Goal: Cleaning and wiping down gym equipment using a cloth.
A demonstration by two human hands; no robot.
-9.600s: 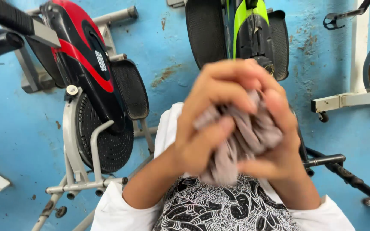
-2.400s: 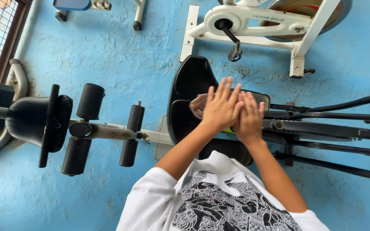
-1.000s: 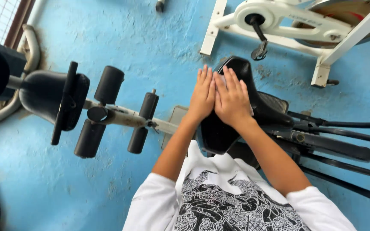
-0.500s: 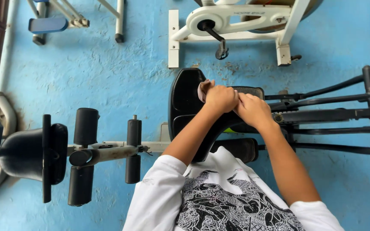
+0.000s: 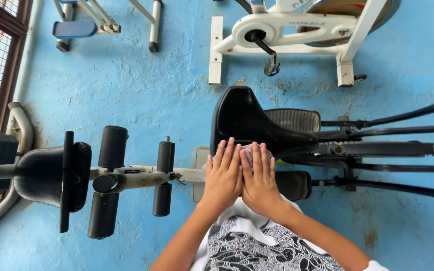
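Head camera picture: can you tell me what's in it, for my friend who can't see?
Two bare hands, the left hand and right hand, lie flat side by side on a grey cloth on a black exercise-machine seat. Below is a worn blue floor, with a white exercise bike beyond and a black padded bench alongside.

Both hands side by side: left hand (image 5: 223, 175) & right hand (image 5: 259, 176) flat on cloth (image 5: 247, 150), on near edge of bike saddle (image 5: 249, 120). Leg-roller bench (image 5: 111, 178) left; exercise bike (image 5: 297, 35) beyond saddle.
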